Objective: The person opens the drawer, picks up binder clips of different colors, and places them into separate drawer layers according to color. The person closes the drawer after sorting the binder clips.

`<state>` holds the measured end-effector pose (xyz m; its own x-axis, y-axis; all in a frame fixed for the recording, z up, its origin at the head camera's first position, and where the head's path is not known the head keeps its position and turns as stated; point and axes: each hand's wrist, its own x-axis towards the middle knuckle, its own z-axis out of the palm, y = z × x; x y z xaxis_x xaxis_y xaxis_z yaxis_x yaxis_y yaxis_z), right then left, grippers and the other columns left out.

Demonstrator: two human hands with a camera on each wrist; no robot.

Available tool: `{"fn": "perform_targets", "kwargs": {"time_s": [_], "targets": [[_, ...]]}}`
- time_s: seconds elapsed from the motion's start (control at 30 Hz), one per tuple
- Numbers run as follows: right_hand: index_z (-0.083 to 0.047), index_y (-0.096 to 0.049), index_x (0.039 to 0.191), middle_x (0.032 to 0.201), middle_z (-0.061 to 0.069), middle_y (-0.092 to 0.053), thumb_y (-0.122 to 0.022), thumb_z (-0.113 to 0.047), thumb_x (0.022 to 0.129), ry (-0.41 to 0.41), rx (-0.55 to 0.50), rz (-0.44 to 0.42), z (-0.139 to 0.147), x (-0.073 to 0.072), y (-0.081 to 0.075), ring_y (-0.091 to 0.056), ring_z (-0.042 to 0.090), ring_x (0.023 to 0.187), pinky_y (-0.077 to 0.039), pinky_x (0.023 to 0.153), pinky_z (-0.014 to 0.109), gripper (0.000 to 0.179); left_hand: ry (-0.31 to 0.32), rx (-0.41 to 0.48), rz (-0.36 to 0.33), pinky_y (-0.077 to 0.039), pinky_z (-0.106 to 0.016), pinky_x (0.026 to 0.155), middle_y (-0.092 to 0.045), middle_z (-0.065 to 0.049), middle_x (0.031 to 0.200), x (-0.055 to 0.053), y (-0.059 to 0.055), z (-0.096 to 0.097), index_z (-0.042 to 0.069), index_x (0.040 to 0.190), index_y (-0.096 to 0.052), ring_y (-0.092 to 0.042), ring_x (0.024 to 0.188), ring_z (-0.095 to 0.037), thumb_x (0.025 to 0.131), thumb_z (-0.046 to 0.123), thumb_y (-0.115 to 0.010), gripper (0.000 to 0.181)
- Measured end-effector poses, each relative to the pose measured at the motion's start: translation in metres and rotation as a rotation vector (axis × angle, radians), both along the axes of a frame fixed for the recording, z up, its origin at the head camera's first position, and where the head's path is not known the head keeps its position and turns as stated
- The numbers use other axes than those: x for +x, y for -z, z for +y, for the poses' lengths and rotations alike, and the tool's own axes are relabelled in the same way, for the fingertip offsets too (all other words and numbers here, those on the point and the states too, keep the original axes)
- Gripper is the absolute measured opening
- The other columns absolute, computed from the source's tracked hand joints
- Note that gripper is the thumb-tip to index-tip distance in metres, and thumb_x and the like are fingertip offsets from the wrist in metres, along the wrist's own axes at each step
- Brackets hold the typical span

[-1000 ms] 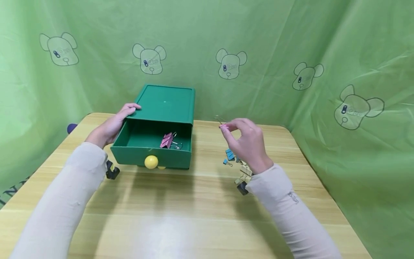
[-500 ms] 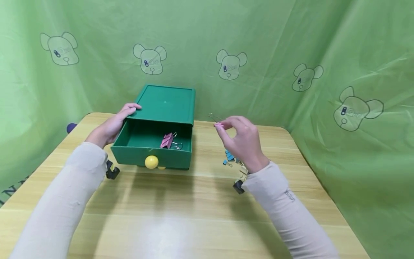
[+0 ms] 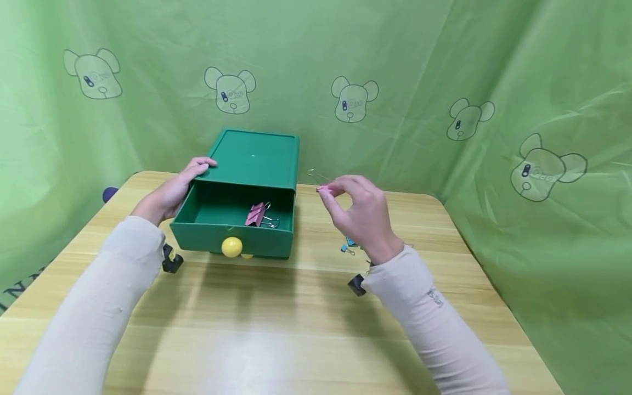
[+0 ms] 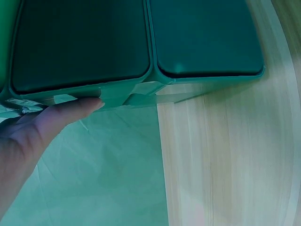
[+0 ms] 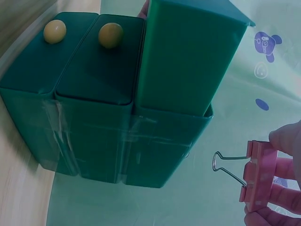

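A green drawer unit [image 3: 252, 156] stands at the back left of the table with its top drawer [image 3: 195, 238] pulled out. One pink binder clip [image 3: 255, 214] lies inside that drawer. My left hand [image 3: 173, 189] rests on the unit's upper left edge, fingers over the top; in the left wrist view its thumb [image 4: 75, 111] lies straight along the unit. Right of the unit, my right hand [image 3: 362, 211] pinches another pink binder clip [image 5: 261, 174] above the table. Its wire handles point left, away from the fingers.
Blue binder clips [image 3: 345, 249] lie under my right hand, partly hidden by it. A black clip [image 3: 357, 285] lies by the right sleeve, and more black clips [image 3: 171, 260] lie by the left forearm. Yellow knobs [image 3: 232, 247] jut from the drawer fronts. Green curtain [image 3: 405, 82] encloses the table.
My right hand has moved left towards the drawer unit with the pink binder clip, its sleeve covering more of the loose clips. My left hand and the drawer have stayed put.
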<state>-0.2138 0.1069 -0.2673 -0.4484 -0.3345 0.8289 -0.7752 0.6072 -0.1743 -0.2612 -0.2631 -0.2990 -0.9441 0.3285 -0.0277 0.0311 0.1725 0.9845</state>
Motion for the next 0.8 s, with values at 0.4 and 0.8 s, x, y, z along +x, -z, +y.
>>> {"fn": "perform_targets", "kwargs": {"time_s": [0.4,0.8], "targets": [[-0.004,-0.072,0.084,0.089,0.006,-0.071,-0.072,-0.016,0.088,-0.076,0.008,-0.020,-0.017,0.004,-0.001,-0.065,0.019,0.084,-0.052,0.070,0.031,0.013,-0.016,-0.007,-0.004,-0.040,-0.054,0.091,0.003,-0.013,0.155,0.001,-0.003,0.002,0.041,0.129,-0.034,-0.022,0.127,-0.047,0.103,0.051,-0.029,0.028],[-0.004,-0.074,0.086,0.090,0.006,-0.071,-0.075,-0.015,0.085,-0.210,0.009,-0.013,-0.029,0.002,0.004,-0.065,0.016,0.084,-0.053,0.076,0.030,0.011,-0.006,0.003,-0.008,-0.041,-0.051,0.090,0.004,-0.011,0.155,0.000,0.000,0.000,0.042,0.130,-0.033,-0.022,0.128,-0.046,0.103,0.050,-0.027,0.029]]}}
